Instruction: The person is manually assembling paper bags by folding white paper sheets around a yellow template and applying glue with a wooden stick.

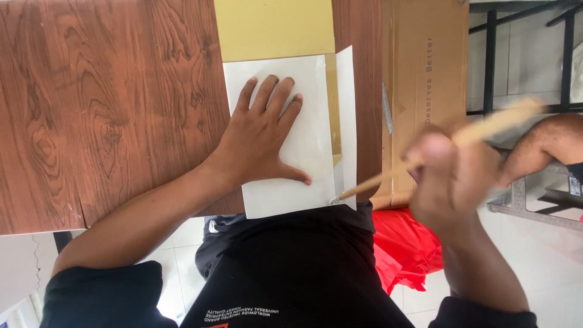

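Observation:
My left hand (261, 136) lies flat, fingers spread, on a white sheet of paper (316, 127) at the near edge of a wood-grain table (103, 109). A second white strip (347, 109) lies beside the sheet, with a gold-yellow layer (332, 115) showing between them. My right hand (452, 173) is blurred and grips a long wooden-handled tool (425, 152). Its tip (335, 199) touches the near right corner of the white sheet.
A yellow sheet (273, 27) lies beyond the white paper. A brown cardboard box (425, 73) stands at the table's right, with a thin metal strip (387, 109) by it. Red plastic (404, 243) lies on the floor. Another person's bare leg (552, 143) and a black metal frame (492, 61) are at right.

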